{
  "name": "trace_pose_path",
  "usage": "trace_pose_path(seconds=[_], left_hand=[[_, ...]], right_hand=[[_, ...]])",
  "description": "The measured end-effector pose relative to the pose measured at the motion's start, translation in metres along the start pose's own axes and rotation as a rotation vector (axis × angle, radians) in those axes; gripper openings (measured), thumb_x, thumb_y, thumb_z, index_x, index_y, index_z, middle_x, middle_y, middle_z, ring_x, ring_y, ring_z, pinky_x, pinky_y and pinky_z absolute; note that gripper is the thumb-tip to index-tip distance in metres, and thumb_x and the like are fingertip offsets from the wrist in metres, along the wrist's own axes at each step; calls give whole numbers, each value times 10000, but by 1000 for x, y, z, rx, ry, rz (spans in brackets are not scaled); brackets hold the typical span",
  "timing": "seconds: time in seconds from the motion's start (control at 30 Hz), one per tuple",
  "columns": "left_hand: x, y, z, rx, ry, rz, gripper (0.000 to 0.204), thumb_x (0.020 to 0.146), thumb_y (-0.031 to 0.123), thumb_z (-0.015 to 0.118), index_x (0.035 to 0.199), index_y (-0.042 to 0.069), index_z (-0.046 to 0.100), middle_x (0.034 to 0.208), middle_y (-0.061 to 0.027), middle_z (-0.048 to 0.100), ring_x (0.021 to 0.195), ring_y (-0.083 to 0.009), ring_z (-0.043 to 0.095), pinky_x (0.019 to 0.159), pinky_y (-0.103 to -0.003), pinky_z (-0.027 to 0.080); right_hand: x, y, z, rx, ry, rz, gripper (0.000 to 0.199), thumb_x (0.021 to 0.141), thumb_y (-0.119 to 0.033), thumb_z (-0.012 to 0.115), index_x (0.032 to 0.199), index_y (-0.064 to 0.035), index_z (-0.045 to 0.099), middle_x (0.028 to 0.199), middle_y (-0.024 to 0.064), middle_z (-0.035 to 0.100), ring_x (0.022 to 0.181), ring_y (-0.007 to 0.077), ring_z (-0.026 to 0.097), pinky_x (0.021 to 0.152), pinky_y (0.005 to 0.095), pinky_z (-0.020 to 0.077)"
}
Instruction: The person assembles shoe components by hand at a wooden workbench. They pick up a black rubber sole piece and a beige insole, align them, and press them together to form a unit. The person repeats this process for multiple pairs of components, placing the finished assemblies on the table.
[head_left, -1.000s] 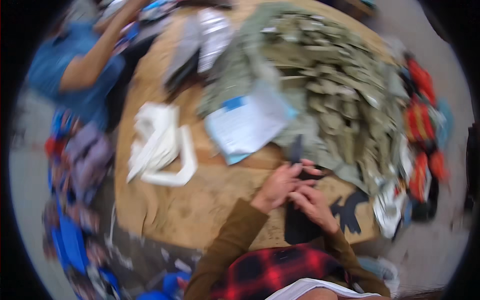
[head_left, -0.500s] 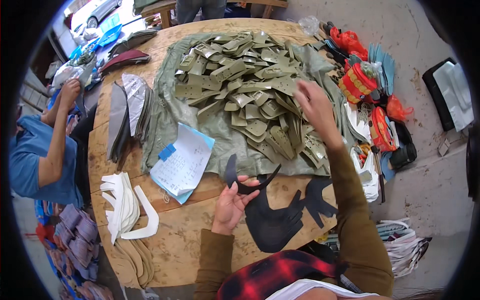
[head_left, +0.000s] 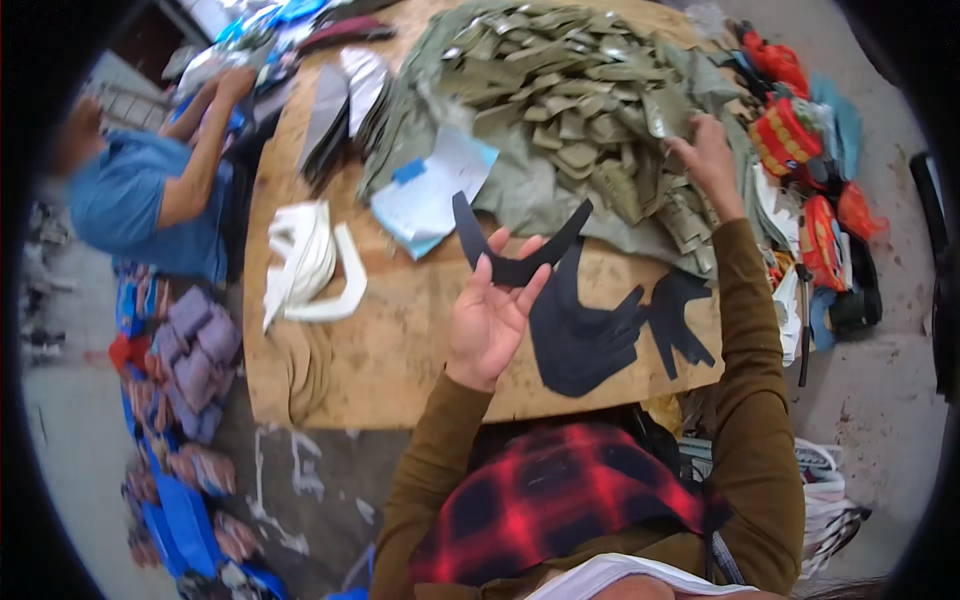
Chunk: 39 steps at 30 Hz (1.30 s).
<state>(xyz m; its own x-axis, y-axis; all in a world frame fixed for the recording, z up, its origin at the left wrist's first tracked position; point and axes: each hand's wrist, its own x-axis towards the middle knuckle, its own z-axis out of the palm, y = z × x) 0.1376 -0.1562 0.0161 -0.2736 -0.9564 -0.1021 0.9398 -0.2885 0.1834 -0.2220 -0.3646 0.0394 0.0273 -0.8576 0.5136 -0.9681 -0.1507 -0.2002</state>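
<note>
My left hand (head_left: pixel 492 325) holds a black U-shaped cut piece (head_left: pixel 515 268) palm up, its two arms pointing away from me. At the right side of a heap of olive, hole-punched pieces (head_left: pixel 575 95), my right hand (head_left: pixel 710 165) has its thumb and fingers curled at the edge of one olive piece (head_left: pixel 660 112). The image is a little blurred there. Below and right of my left hand lies a stack of black cut pieces (head_left: pixel 580 345), with more black forked pieces (head_left: pixel 675 315) beside it.
Green sheeting (head_left: pixel 415 105) lies under the heap on the wooden table (head_left: pixel 420 340). Papers with a blue clip (head_left: pixel 430 195), white curved pieces (head_left: pixel 305 260) and tan pieces (head_left: pixel 308 375) lie to the left. A person in blue (head_left: pixel 165 200) works beyond the left edge. Red bags (head_left: pixel 785 135) stand at right.
The view has shifted, so the table sits higher and further right. My left hand has raised the black piece slightly. My right hand's fingers have closed in at the olive heap.
</note>
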Motion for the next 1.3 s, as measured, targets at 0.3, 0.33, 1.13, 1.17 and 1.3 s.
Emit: trace_pose_path(seconds=[0.3,0.33,1.13,1.17,1.3], left_hand=[[-86,-41,-3,-89,128,-9,385,1059,261,374,1404,92,401,1475,-227,392,1366,-313,402,1164,-452,348],[-91,-45,-3,-74,143,3,384,1059,261,376,1404,93,398,1470,-224,398,1363,-307,406,1162,-447,354],[-111,-76,0,45,203,-8,408,1063,326,368,1413,120,399,1440,-155,470,1256,-208,517,1046,-349,459],[-111,-75,0,58,204,-7,406,1063,324,367,1414,122,398,1435,-150,477,1248,-203,521,1035,-343,466],[-110,-75,1,88,234,-4,407,1064,325,369,1414,120,397,1413,-134,502,1219,-188,539,1016,-337,473]], right_hand=[[-99,-63,-50,1646,-94,537,305,1013,-298,524,1169,-37,554,936,86,660,799,106,641,657,212,504],[-119,-95,-67,1901,-182,607,299,1018,-255,514,1198,-23,565,910,60,653,769,98,636,605,213,504],[-224,-197,-109,918,-421,-365,293,824,-47,717,1084,20,599,923,157,657,729,276,668,610,344,526],[-224,-197,-107,935,-422,-370,291,824,-43,715,1082,19,597,918,152,652,723,274,664,605,344,522],[-225,-198,-102,962,-432,-360,276,829,-39,707,1073,20,592,916,141,639,718,268,654,596,342,516]])
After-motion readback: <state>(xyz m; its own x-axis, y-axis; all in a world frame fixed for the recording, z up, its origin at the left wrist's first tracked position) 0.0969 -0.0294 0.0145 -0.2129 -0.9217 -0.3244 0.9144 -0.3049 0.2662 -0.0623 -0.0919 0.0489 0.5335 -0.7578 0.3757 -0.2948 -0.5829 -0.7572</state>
